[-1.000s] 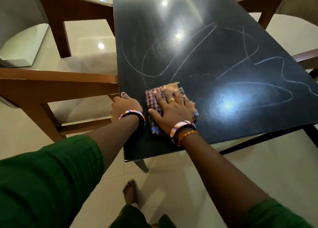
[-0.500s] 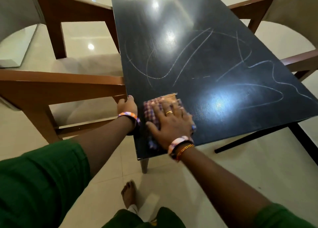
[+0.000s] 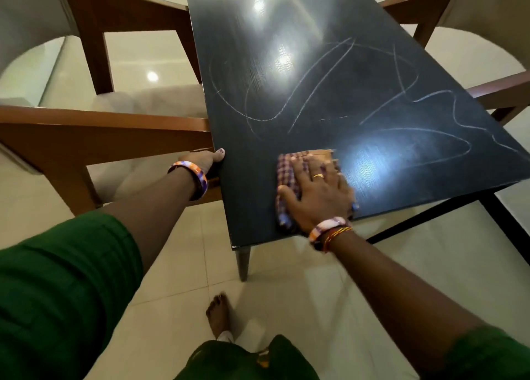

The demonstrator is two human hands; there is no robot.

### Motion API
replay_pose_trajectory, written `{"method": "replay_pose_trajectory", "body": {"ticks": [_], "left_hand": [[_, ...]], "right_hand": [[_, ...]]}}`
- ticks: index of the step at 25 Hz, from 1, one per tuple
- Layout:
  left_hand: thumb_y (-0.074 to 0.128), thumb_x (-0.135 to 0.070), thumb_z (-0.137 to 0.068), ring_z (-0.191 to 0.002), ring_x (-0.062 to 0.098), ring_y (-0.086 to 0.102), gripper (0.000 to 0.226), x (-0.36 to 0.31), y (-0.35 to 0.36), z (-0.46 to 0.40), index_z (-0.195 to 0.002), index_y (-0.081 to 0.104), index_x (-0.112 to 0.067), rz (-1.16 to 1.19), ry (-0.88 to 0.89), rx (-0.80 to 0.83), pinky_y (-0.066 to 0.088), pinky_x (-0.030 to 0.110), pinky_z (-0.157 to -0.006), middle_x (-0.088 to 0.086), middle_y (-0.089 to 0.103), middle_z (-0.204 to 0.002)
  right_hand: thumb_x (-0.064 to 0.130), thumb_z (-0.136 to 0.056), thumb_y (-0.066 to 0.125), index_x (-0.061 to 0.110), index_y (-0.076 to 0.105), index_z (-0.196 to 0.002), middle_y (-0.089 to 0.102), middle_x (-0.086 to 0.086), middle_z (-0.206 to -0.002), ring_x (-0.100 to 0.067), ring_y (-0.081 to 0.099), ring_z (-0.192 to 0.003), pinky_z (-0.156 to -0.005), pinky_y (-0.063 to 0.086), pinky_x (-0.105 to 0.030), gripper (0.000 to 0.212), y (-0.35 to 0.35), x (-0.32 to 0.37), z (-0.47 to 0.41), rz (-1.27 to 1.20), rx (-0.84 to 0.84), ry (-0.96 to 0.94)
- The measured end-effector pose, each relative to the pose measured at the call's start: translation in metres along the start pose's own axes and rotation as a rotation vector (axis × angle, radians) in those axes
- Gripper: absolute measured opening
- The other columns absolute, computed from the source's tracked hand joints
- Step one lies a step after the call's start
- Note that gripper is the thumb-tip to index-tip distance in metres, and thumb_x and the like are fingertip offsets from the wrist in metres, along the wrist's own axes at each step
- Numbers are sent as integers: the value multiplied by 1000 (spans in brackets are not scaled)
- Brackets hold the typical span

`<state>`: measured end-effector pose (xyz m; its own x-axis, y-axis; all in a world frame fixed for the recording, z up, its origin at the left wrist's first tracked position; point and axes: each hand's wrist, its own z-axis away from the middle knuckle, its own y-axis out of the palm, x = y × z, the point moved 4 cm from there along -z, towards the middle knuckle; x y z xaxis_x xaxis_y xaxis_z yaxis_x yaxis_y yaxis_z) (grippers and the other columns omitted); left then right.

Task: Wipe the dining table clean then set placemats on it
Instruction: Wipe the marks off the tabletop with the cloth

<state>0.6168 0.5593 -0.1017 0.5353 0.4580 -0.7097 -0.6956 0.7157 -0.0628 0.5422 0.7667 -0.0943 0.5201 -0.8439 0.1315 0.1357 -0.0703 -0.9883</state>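
A dark, glossy dining table (image 3: 286, 35) fills the upper middle of the head view, with white chalk-like scribbles (image 3: 329, 98) across its surface. My right hand (image 3: 318, 190) lies flat, fingers spread, pressing a purple-checked cloth (image 3: 286, 179) onto the table near its front edge. My left hand (image 3: 208, 160) grips the table's left edge, thumb on top and fingers hidden underneath. No placemats are in view.
Wooden chairs with pale cushions stand at the table's left side (image 3: 100, 127) and right side (image 3: 487, 93). The floor is glossy cream tile (image 3: 372, 279). My bare foot (image 3: 219, 313) stands below the table's near corner, beside its leg (image 3: 243, 262).
My right hand and the cloth have slid right along the front edge, away from the left hand. My left hand stays on the table's left edge.
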Motion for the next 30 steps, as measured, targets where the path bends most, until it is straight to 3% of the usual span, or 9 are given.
{"method": "replay_pose_trajectory", "body": {"ticks": [5, 9, 13, 15, 18, 22, 26, 28, 30], "left_hand": [[59, -15, -88, -89, 22, 59, 7, -11, -13, -1, -93, 56, -12, -84, -65, 130, 53, 34, -74, 7, 58, -95], [54, -29, -92, -99, 27, 59, 28, -25, -25, -21, -109, 57, -8, -307, -57, 157, 46, 41, -98, 13, 61, -111], [33, -34, -100, -122, 36, 48, 51, -60, -15, -53, -127, 48, 6, -455, 173, -157, 38, 36, -103, 20, 51, -133], [29, -36, -100, -121, 37, 49, 54, -72, -9, -65, -128, 47, 7, -480, 200, -200, 39, 38, -104, 21, 52, -131], [35, -34, -99, -97, 36, 61, 47, -74, -12, -74, -112, 57, 6, -638, 225, -143, 51, 43, -92, 17, 60, -100], [36, -22, -99, -89, 37, 65, 36, -90, -9, -81, -82, 54, 4, -870, 192, 47, 54, 43, -88, 22, 64, -88], [31, -16, -99, -48, 21, 58, 36, -104, -5, -83, -78, 53, 3, -868, -40, 171, 47, 25, -45, 16, 62, -61], [30, -20, -100, -35, 18, 55, 41, -103, -8, -81, -75, 54, 2, -866, -53, 195, 41, 19, -34, 13, 60, -48], [31, -24, -101, -30, 17, 54, 47, -99, -9, -79, -71, 54, 3, -849, -1, 173, 40, 16, -32, 12, 60, -41]], "right_hand": [[66, -73, 8, 38, 19, -146, 19, 0, -156, -29, 10, -144, -114, 5, -48, 79, 16, 89, 32, -108, 80, -283], [61, -82, 19, 39, 14, -147, 12, 1, -158, -28, 2, -145, -115, 0, -46, 69, 13, 103, -18, -103, 97, -253], [56, -92, 32, 40, 18, -146, 13, 2, -158, -28, 3, -145, -115, 0, -46, 58, 11, 122, -79, -102, 58, -202], [56, -92, 33, 40, 18, -146, 13, 3, -158, -28, 4, -145, -116, 1, -46, 58, 7, 110, -112, -66, 42, -145], [57, -92, 29, 39, 15, -147, 11, 2, -158, -29, 4, -145, -117, 4, -48, 59, -5, 44, -148, -44, 20, 114], [55, -93, 28, 34, 14, -148, 13, 0, -158, -31, 5, -144, -117, 8, -49, 61, -17, -3, -135, -17, -2, 412], [55, -93, 30, 37, 12, -148, 8, 3, -159, -28, 2, -145, -117, 5, -47, 60, -1, 90, -118, -18, 23, 60], [57, -93, 30, 41, 10, -147, 8, 4, -159, -27, 1, -146, -117, 3, -46, 60, 3, 112, -127, 8, 67, -113], [58, -93, 29, 42, 10, -147, 8, 5, -159, -27, 1, -146, -118, 4, -47, 59, -5, 90, -153, 45, 80, -96]]}}
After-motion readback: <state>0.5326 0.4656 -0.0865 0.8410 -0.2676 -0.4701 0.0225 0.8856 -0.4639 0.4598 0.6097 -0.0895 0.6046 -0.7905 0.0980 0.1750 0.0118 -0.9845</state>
